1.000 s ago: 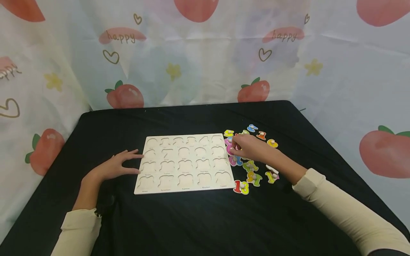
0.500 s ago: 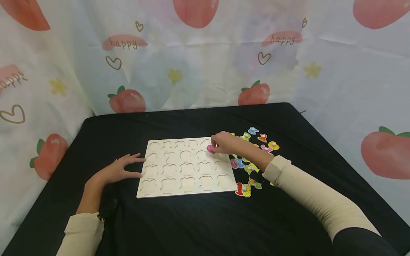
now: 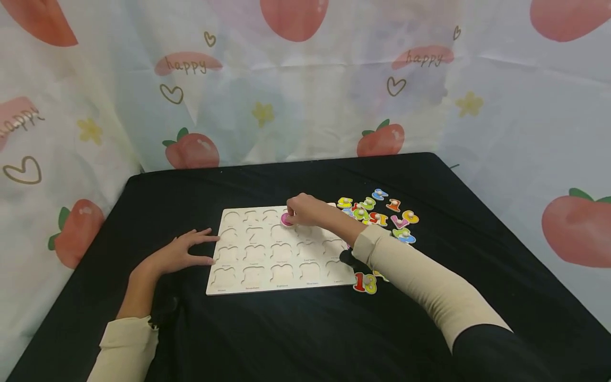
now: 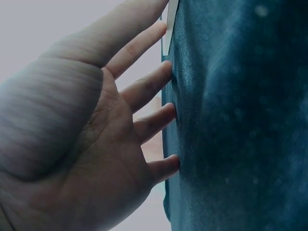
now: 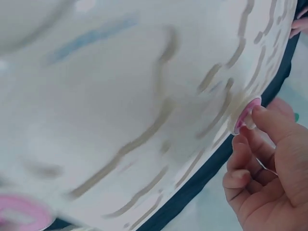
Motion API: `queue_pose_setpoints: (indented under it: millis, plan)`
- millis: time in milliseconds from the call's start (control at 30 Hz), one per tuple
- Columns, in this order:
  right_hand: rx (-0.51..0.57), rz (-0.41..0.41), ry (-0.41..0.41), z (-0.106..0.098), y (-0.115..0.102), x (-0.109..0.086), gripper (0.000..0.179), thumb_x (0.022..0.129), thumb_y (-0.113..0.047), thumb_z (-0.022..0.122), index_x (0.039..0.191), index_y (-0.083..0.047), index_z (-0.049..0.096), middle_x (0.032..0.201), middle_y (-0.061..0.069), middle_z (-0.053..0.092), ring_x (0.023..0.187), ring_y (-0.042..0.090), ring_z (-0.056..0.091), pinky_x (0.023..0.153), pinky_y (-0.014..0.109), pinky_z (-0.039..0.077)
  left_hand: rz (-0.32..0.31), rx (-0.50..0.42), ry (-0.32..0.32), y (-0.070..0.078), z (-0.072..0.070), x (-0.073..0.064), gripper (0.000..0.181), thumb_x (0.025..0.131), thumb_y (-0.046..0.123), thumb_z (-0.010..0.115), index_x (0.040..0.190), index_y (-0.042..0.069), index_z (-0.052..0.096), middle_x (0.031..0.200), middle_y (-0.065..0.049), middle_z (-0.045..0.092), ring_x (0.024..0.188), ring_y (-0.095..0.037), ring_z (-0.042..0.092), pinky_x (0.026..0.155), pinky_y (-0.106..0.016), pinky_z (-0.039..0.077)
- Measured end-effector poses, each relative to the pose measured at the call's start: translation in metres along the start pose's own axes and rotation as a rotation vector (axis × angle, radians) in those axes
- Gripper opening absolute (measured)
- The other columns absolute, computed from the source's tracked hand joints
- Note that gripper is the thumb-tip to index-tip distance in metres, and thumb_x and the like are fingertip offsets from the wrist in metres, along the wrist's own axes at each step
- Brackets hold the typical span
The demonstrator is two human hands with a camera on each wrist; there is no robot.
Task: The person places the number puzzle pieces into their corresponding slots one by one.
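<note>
A pale wooden number-puzzle board (image 3: 267, 287) lies on the black cloth, with rows of shaped recesses and small printed words. In the head view my right hand (image 3: 305, 210) is over its upper middle. Thumb and fingertips pinch the knob of a rounded pink puzzle piece (image 3: 285, 219). The right wrist view shows this pink piece (image 5: 246, 115) tilted close to the board's surface; its number cannot be made out. My left hand (image 3: 179, 251) lies beside the board's left edge, thumb and forefinger spread with their tips at the rim. In the left wrist view its fingers (image 4: 151, 89) are extended.
Several coloured number pieces lie right of the board, among them a blue 2 (image 3: 379, 194), an orange 1 (image 3: 393, 205), a pink 7 (image 3: 399, 221) and a 13 (image 3: 365, 283). My right forearm hides part of this pile. A printed curtain (image 3: 305, 106) stands behind the table.
My right hand has lifted the pink piece from the pile and carried it left over the board, from its right edge to the upper middle. The left hand keeps its place.
</note>
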State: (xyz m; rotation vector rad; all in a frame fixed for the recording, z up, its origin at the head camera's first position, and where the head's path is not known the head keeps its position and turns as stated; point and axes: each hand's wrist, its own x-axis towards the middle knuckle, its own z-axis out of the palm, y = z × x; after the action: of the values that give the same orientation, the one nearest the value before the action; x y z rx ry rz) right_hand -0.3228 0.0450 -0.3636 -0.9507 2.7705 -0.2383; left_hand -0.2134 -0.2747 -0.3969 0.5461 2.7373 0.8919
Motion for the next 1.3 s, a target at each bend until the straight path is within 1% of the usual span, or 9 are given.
queue_pose_setpoints:
  millis: [233, 333, 467, 600, 767, 900, 967, 1133, 1300]
  plan:
    - [-0.019, -0.017, 0.018, 0.003, -0.031, 0.028, 0.019, 0.092, -0.026, 0.063, 0.091, -0.008, 0.065, 0.078, 0.001, 0.058, 0.069, 0.013, 0.050, 0.060, 0.023, 0.041, 0.010, 0.001, -0.003, 0.004, -0.004, 0.002, 0.064, 0.083, 0.036, 0.071, 0.135, 0.005, 0.050, 0.146, -0.027, 0.029, 0.133, -0.054, 0.010, 0.098, -0.072, 0.002]
    - [-0.027, -0.055, 0.022, 0.004, -0.051, 0.041, 0.019, 0.092, -0.026, 0.063, 0.090, -0.007, 0.065, 0.076, 0.000, 0.057, 0.068, 0.012, 0.050, 0.059, 0.022, 0.040, -0.019, 0.013, 0.003, 0.003, -0.009, -0.004, 0.065, 0.083, 0.037, 0.071, 0.136, 0.006, 0.050, 0.146, -0.027, 0.028, 0.133, -0.053, 0.010, 0.098, -0.072, 0.003]
    - [-0.043, -0.117, 0.062, 0.005, -0.075, 0.060, 0.019, 0.093, -0.025, 0.062, 0.088, -0.007, 0.065, 0.076, -0.001, 0.057, 0.067, 0.011, 0.049, 0.060, 0.020, 0.039, -0.050, 0.027, 0.022, -0.001, -0.019, -0.013, 0.065, 0.082, 0.036, 0.072, 0.136, 0.007, 0.049, 0.147, -0.028, 0.027, 0.133, -0.054, 0.010, 0.097, -0.072, 0.005]
    - [-0.049, -0.075, 0.092, 0.010, -0.091, 0.069, 0.018, 0.093, -0.025, 0.062, 0.090, -0.008, 0.065, 0.076, -0.001, 0.058, 0.064, 0.010, 0.048, 0.058, 0.020, 0.038, -0.034, 0.042, 0.017, -0.003, -0.023, -0.014, 0.065, 0.083, 0.039, 0.070, 0.136, 0.008, 0.049, 0.146, -0.028, 0.028, 0.133, -0.054, 0.011, 0.097, -0.073, 0.005]
    - [-0.045, -0.042, 0.108, 0.020, -0.110, 0.076, 0.021, 0.094, -0.027, 0.060, 0.098, -0.007, 0.066, 0.080, 0.001, 0.061, 0.066, 0.012, 0.050, 0.058, 0.022, 0.041, -0.041, 0.041, 0.017, -0.004, -0.021, -0.018, 0.065, 0.082, 0.038, 0.071, 0.135, 0.007, 0.050, 0.145, -0.029, 0.029, 0.132, -0.055, 0.011, 0.096, -0.073, 0.004]
    - [-0.052, -0.027, 0.147, 0.026, -0.116, 0.080, 0.021, 0.094, -0.027, 0.059, 0.099, -0.008, 0.066, 0.080, 0.002, 0.061, 0.066, 0.013, 0.052, 0.058, 0.024, 0.042, -0.042, 0.035, 0.026, -0.005, -0.017, -0.017, 0.064, 0.083, 0.037, 0.071, 0.135, 0.006, 0.050, 0.145, -0.029, 0.029, 0.132, -0.055, 0.012, 0.096, -0.073, 0.003]
    - [-0.041, -0.016, 0.155, 0.030, -0.116, 0.081, 0.020, 0.095, -0.026, 0.059, 0.099, -0.008, 0.066, 0.080, 0.002, 0.060, 0.066, 0.013, 0.052, 0.058, 0.024, 0.042, -0.050, 0.037, 0.016, -0.005, -0.013, -0.014, 0.064, 0.083, 0.038, 0.070, 0.135, 0.007, 0.050, 0.145, -0.029, 0.029, 0.133, -0.054, 0.011, 0.097, -0.073, 0.003]
    - [-0.009, 0.004, 0.181, 0.040, -0.109, 0.081, 0.018, 0.094, -0.023, 0.059, 0.098, -0.007, 0.066, 0.081, 0.003, 0.062, 0.066, 0.012, 0.053, 0.059, 0.024, 0.043, -0.052, 0.037, -0.012, -0.002, -0.001, -0.006, 0.065, 0.083, 0.040, 0.069, 0.136, 0.008, 0.049, 0.146, -0.027, 0.028, 0.133, -0.053, 0.011, 0.097, -0.073, 0.004]
    - [-0.028, 0.003, 0.236, 0.044, -0.104, 0.084, 0.013, 0.093, -0.018, 0.060, 0.095, -0.006, 0.066, 0.085, 0.005, 0.063, 0.073, 0.014, 0.058, 0.064, 0.028, 0.048, -0.040, 0.025, -0.013, 0.001, 0.004, 0.000, 0.064, 0.083, 0.039, 0.070, 0.136, 0.008, 0.049, 0.146, -0.026, 0.029, 0.133, -0.052, 0.012, 0.097, -0.073, 0.005]
